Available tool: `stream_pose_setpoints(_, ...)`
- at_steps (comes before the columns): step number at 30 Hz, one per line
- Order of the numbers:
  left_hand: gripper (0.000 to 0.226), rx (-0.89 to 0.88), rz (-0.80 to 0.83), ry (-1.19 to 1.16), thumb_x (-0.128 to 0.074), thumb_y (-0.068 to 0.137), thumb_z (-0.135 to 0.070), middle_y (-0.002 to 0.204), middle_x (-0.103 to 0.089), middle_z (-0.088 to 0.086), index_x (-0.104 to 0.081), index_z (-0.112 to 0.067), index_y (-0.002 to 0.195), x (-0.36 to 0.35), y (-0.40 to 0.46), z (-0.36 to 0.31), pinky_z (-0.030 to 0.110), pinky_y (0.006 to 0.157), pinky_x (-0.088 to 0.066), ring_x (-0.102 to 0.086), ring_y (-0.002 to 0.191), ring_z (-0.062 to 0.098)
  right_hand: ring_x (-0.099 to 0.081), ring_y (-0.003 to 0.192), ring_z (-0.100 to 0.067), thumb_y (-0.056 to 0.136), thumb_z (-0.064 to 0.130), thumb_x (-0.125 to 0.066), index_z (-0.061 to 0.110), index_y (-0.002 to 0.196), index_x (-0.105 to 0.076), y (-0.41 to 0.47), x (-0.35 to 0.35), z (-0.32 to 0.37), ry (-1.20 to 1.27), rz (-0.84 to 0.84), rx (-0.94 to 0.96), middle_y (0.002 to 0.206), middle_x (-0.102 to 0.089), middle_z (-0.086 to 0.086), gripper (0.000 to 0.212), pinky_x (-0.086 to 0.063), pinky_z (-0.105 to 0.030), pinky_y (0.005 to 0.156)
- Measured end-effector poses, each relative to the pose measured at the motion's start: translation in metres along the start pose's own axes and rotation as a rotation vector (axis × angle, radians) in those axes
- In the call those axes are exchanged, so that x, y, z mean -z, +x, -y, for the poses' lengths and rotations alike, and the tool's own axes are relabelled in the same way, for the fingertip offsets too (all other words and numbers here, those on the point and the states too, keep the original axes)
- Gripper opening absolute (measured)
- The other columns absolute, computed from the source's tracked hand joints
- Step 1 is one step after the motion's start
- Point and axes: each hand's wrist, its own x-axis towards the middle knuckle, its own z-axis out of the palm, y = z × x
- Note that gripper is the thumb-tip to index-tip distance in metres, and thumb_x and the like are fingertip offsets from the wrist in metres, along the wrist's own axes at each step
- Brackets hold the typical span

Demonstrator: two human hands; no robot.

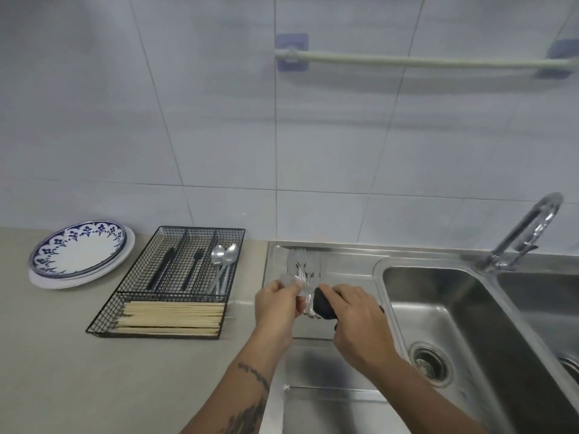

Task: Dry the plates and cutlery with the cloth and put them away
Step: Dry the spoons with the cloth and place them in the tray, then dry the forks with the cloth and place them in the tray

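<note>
Over the sink drainboard [344, 267], left hand [275, 303] pinching a blurred spoon [293, 280], right hand [357, 321] curled around the dark cloth [322, 305], remaining cutlery [305, 267] lying just behind, plates [78, 255] stacked on the tabletop [62, 355].

Wall: pale blue-grey tiles [219, 104] fill the far side in front of me.
Rail: a towel bar [423, 61] hangs far right.
Counter: beige worktop [47, 355] runs left.
Sink: steel basin [454, 308] right, tap [529, 227] behind.
Light: soft, even.
</note>
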Motion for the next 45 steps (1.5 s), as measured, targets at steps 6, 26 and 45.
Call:
stream_pose_setpoints(6, 0.013, -0.006, -0.288, -0.223, -0.066, 0.081, 0.007, 0.077, -0.069, 0.007, -0.073, -0.003, 0.084, 0.067, 0.071, -0.05, 0.022, 0.053, -0.05, -0.059, 0.054, 0.011, -0.056, 0.112, -0.023, 0.074, -0.001, -0.066, 0.02, 0.14, -0.053, 0.025, -0.013, -0.025, 0.066, 0.108, -0.147, 0.129, -0.062, 0.001, 0.071, -0.045, -0.037, 0.1)
stream_pose_setpoints(26, 0.024, -0.429, -0.202, 1.077, -0.052, 0.101, -0.021, 0.104, -0.063, 0.0, -0.06, -0.019, 0.124, 0.109, 0.216, -0.127, 0.028, 0.065, -0.056, -0.066, 0.082, 0.015, -0.07, 0.069, -0.009, 0.075, -0.017, -0.046, 0.035, 0.115, -0.067, 0.055, -0.05, -0.041, 0.615, 0.128, -0.48, 0.104, -0.068, 0.007, 0.069, -0.053, -0.016, 0.061)
stream_pose_setpoints(45, 0.016, -0.536, 0.028, 1.292, -0.057, 0.094, -0.017, 0.107, -0.069, 0.0, -0.068, -0.024, 0.104, 0.007, 0.189, -0.039, 0.032, 0.084, -0.056, -0.064, 0.087, 0.015, -0.059, 0.087, 0.012, 0.076, -0.022, -0.045, 0.034, 0.109, -0.066, 0.056, -0.038, -0.052, 0.689, 0.004, -0.532, 0.099, -0.068, 0.01, 0.069, -0.043, -0.001, 0.061)
